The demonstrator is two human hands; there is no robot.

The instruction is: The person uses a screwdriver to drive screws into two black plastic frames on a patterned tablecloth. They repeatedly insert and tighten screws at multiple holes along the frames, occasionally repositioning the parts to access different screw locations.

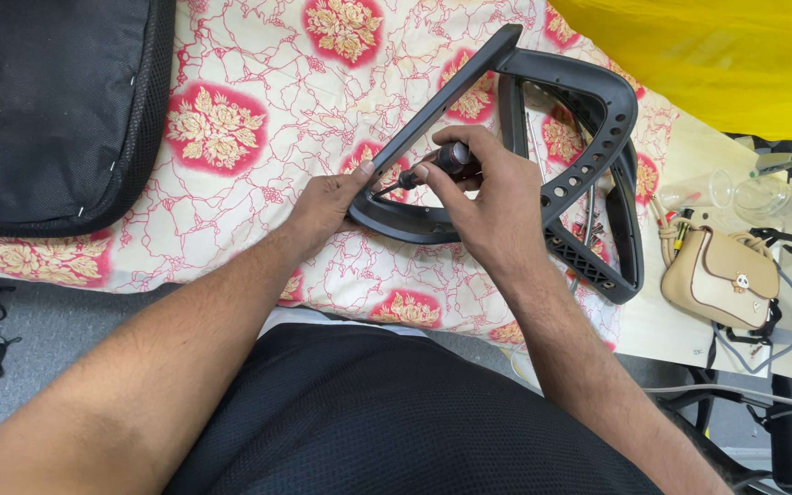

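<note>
Floral cloth [249, 183] covers the bed. Left hand [323, 206] grips an armrest [543, 137]; right hand [488, 197] clasps a screwdriver [437, 165].

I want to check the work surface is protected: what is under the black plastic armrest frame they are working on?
Under the armrest frame lies a cream cloth with red floral patches. A second black frame sits beneath it at right. What the cloth covers cannot be seen.

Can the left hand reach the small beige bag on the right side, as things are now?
Probably not easily: the left hand steadies the black armrest frame, and the right hand with its screwdriver lies between it and the beige bag.
</note>
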